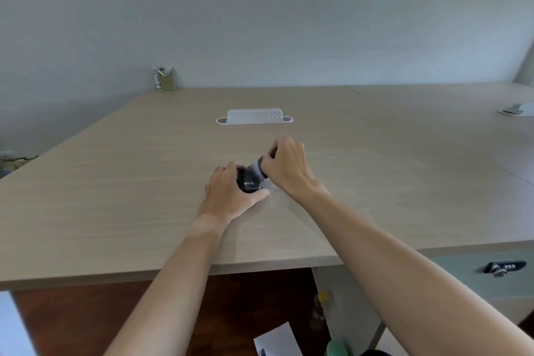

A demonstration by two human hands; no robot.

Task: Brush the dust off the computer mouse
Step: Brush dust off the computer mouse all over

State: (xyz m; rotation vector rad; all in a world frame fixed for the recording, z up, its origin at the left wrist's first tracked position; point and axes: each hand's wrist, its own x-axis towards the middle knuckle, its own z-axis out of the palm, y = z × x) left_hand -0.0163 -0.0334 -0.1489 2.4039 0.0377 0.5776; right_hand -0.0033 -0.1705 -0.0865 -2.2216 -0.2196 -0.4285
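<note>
Looking down on a broad pale wood-grain desk [115,182] that fills the middle of the view, with a plain grey-blue wall [260,9] rising behind it at twelve o'clock and a seam to a second desk section running off toward two o'clock. At centre, the left hand [231,193] curls round a small black computer mouse [249,183] with white lettering on it, fingers over the far side and thumb along the near edge, pinning it to the desktop. From two o'clock of the mouse the right hand [286,167] grips a dark-handled brush [264,163], fingers wrapped tight round the handle, pale bristles touching the top of the mouse. A few pale specks [271,199] lie on the wood just at five o'clock of the mouse. Straight ahead at twelve o'clock sits a white cable tray [254,118], its contents not visible from here. Out at eleven o'clock, against the wall, an olive pen cup [167,82] holds a few pens or similar sticks, too small to tell apart. At three o'clock, by the frame edge, another white fitting [518,110] lies on the far section. Below the desk edge at four o'clock, a drawer front carries a dark combination lock [504,267]; underneath, reddish-brown floor [86,321], a sheet of paper [277,339] and a green object [336,348] at six o'clock
</note>
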